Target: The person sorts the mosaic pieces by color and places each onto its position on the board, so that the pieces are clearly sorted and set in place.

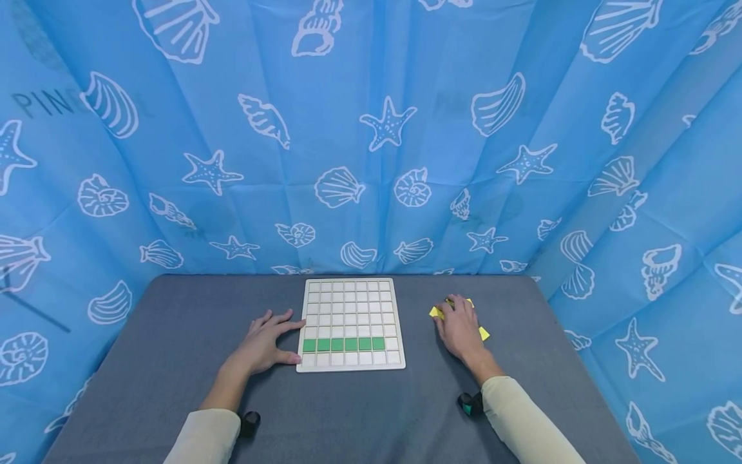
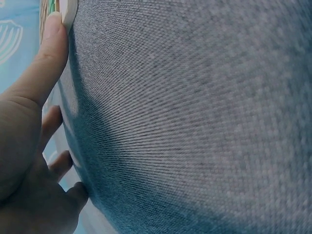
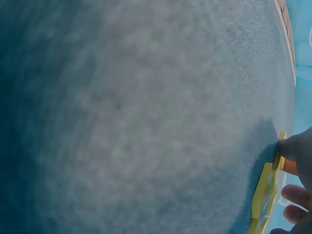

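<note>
A white square grid board [image 1: 350,325] lies on the grey cloth, with a row of several green tiles [image 1: 337,345] in its near part. My left hand [image 1: 263,341] is spread at the board's left side, index fingertip and thumb at its edge. In the left wrist view the thumb [image 2: 46,58] touches the board's corner [image 2: 70,14]. Right of the board my right hand [image 1: 460,328] is over several flat yellow tiles [image 1: 437,312]. Thumb and fingers pinch a yellow tile [image 3: 279,161] in the right wrist view, with another angular yellow tile [image 3: 262,190] beside it. The palm side is mostly hidden.
A grey cloth [image 1: 348,412] covers the table. Behind it and along both sides hangs a blue curtain [image 1: 359,161] with white shells and starfish. Dark wrist cameras [image 1: 250,423] are worn below both hands.
</note>
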A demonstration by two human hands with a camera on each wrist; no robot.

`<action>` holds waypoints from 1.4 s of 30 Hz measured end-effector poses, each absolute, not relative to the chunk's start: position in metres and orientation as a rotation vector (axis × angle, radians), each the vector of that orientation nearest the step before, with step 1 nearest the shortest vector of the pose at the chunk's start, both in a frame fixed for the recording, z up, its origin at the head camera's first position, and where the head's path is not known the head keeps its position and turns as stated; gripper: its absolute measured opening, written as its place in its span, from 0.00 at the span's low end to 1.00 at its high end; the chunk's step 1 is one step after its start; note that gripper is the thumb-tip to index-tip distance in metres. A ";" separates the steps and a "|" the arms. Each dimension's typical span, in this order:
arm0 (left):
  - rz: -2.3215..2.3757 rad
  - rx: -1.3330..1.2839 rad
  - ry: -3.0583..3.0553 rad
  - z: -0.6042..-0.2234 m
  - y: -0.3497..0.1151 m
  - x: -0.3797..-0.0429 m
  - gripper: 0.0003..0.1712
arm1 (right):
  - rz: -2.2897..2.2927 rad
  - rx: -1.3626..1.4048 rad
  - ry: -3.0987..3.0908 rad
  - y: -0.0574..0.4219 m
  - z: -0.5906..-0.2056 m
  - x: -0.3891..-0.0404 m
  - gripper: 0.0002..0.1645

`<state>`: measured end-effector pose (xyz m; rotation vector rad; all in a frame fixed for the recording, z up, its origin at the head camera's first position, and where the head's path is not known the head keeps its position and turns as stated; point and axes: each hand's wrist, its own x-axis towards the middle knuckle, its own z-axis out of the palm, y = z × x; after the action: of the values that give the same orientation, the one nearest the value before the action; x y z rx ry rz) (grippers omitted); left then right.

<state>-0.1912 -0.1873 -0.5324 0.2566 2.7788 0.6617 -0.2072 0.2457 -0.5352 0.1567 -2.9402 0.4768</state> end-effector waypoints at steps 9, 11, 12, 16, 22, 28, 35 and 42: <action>0.663 0.251 2.770 -0.531 -0.187 -0.190 0.51 | 0.525 0.175 -2.877 0.244 -0.534 -0.207 0.11; 0.658 0.253 2.772 -0.530 -0.187 -0.189 0.51 | 0.536 0.183 -2.868 0.244 -0.534 -0.207 0.08; 0.658 0.251 2.773 -0.530 -0.187 -0.189 0.51 | 0.543 0.183 -2.866 0.244 -0.533 -0.206 0.07; 0.657 0.248 2.779 -0.529 -0.187 -0.189 0.51 | 0.586 0.182 -2.862 0.243 -0.530 -0.204 0.06; 0.665 0.251 2.776 -0.529 -0.186 -0.188 0.50 | 0.689 0.181 -2.852 0.240 -0.519 -0.205 0.06; 0.670 0.263 2.780 -0.529 -0.187 -0.188 0.51 | 0.824 0.143 -2.889 0.237 -0.510 -0.207 0.07; 0.684 0.266 2.786 -0.530 -0.188 -0.189 0.51 | 0.938 0.144 -2.905 0.228 -0.504 -0.205 0.08; 0.683 0.253 2.782 -0.530 -0.188 -0.190 0.51 | 0.992 0.133 -2.898 0.218 -0.502 -0.201 0.11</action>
<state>-0.1895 -0.1878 -0.5304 0.2532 2.7818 0.6828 -0.2006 0.2178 -0.5025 0.1328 -2.8980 0.9924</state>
